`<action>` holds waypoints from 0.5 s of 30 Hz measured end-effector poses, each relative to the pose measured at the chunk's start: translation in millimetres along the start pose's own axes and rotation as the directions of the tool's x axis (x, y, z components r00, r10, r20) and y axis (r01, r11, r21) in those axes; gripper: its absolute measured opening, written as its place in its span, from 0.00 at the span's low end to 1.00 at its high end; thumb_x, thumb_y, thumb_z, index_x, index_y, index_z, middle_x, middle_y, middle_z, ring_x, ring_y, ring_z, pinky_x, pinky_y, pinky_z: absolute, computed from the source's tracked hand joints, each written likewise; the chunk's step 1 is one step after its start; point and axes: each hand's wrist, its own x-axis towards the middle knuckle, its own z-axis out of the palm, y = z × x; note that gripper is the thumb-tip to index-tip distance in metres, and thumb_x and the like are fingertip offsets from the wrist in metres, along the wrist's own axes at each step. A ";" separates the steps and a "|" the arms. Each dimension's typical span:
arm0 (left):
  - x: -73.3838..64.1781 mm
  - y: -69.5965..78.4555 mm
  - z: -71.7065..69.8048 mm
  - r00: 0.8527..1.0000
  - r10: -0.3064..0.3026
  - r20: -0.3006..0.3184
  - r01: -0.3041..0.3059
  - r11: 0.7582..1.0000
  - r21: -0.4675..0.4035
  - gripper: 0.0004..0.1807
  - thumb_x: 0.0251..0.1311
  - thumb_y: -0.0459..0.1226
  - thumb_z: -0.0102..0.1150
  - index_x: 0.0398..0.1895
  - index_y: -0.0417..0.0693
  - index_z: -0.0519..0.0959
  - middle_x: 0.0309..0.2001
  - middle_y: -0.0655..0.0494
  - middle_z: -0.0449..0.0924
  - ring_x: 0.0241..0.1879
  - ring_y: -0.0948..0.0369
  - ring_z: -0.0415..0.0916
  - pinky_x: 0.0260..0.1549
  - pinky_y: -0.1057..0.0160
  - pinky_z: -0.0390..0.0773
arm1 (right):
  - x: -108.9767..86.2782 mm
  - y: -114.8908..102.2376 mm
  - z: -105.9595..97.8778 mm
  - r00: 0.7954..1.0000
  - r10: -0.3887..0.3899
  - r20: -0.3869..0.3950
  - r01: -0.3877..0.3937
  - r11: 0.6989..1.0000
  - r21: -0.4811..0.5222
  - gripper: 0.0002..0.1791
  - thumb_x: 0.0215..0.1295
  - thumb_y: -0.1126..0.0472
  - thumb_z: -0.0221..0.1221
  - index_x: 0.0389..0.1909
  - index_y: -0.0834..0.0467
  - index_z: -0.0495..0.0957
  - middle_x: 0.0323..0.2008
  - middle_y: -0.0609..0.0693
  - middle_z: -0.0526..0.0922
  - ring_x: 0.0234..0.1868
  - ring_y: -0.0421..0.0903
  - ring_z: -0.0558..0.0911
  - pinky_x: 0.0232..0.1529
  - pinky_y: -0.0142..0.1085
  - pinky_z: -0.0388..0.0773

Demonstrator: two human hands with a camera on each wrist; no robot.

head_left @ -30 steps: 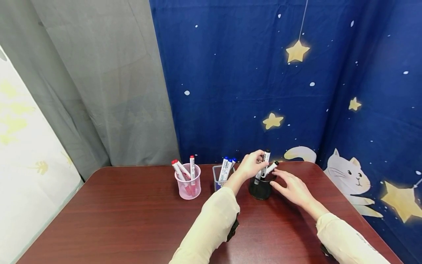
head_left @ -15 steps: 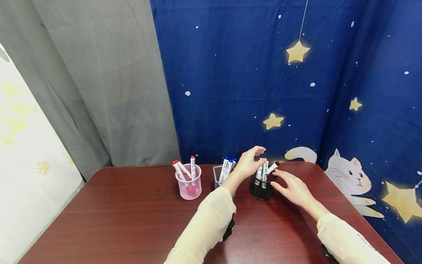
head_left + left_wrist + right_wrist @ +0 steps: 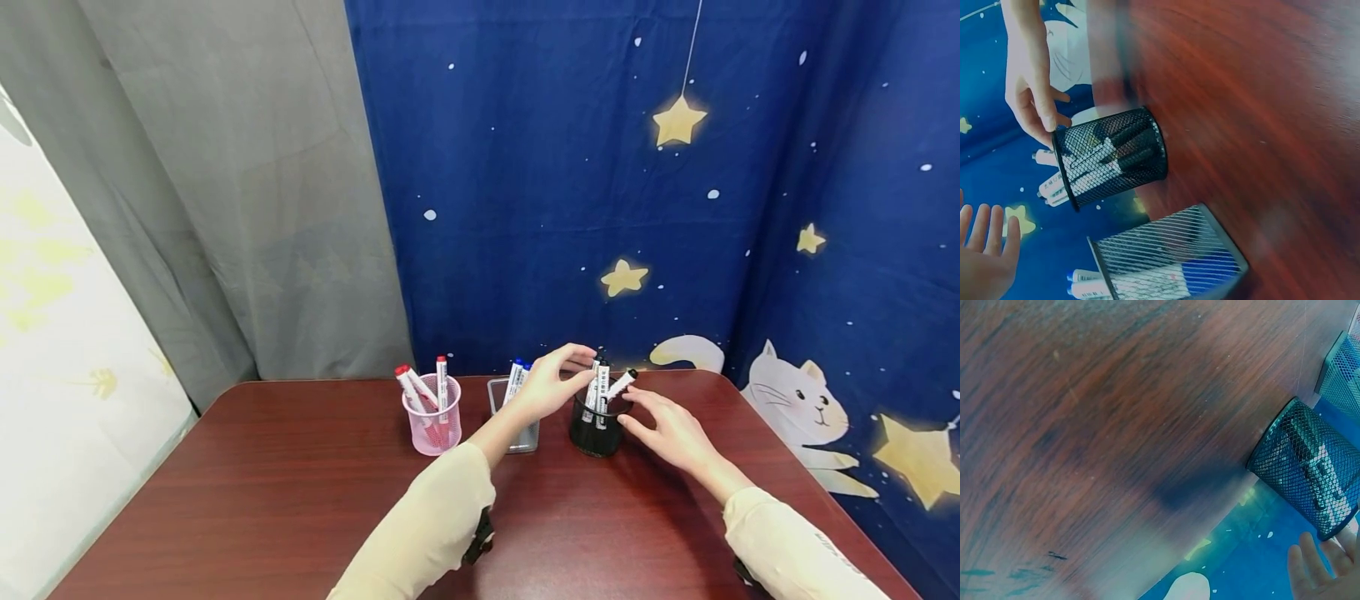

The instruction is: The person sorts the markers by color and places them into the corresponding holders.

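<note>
A black mesh pen holder [image 3: 596,437] stands near the table's back edge, with several black-capped whiteboard markers [image 3: 603,387] in it; one leans to the right. My left hand [image 3: 551,385] is just left of the marker tops, fingers extended, holding nothing. In the left wrist view that left hand [image 3: 985,250] shows apart from the holder. My right hand [image 3: 671,429] touches the holder's right rim with thumb and fingertips, fingers loosely spread. The right wrist view shows those fingers [image 3: 1314,559] by the rim.
A pink mesh holder [image 3: 435,437] with red-capped markers [image 3: 442,387] stands at the left. Between the two holders is a grey mesh holder [image 3: 1166,244] with blue-capped markers [image 3: 1088,289], partly behind my left forearm. Curtains hang behind the brown table [image 3: 300,492].
My left hand has let go of a black-capped marker, which now sits lower in the black holder. The hand has drawn back left. My right hand has stayed at the rim.
</note>
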 end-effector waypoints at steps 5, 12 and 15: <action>-27.7 10.7 -13.9 0.998 0.039 0.056 -0.036 0.997 -0.064 0.13 0.55 0.29 0.54 0.45 0.35 0.72 0.41 0.43 0.76 0.40 0.56 0.75 0.42 0.64 0.71 | 0.2 0.1 0.3 1.000 -0.001 -0.014 0.001 1.000 -0.001 0.22 0.53 0.51 0.60 0.46 0.60 0.75 0.50 0.57 0.74 0.49 0.54 0.73 0.44 0.49 0.67; -65.7 20.8 -36.5 0.994 0.037 0.104 -0.032 0.998 -0.056 0.12 0.54 0.27 0.54 0.43 0.33 0.73 0.40 0.44 0.76 0.40 0.54 0.75 0.38 0.65 0.73 | 0.2 -0.1 1.0 1.000 -0.003 -0.011 0.003 1.000 -0.004 0.22 0.53 0.51 0.60 0.46 0.60 0.75 0.50 0.57 0.74 0.49 0.54 0.73 0.45 0.49 0.67; -78.5 9.6 -42.5 0.992 0.055 0.117 -0.054 0.998 -0.011 0.12 0.54 0.29 0.55 0.43 0.37 0.73 0.40 0.50 0.77 0.40 0.59 0.75 0.38 0.64 0.73 | 0.7 -0.1 1.2 1.000 -0.003 -0.012 0.003 1.000 -0.005 0.22 0.53 0.52 0.61 0.46 0.60 0.76 0.50 0.57 0.74 0.49 0.53 0.73 0.45 0.49 0.67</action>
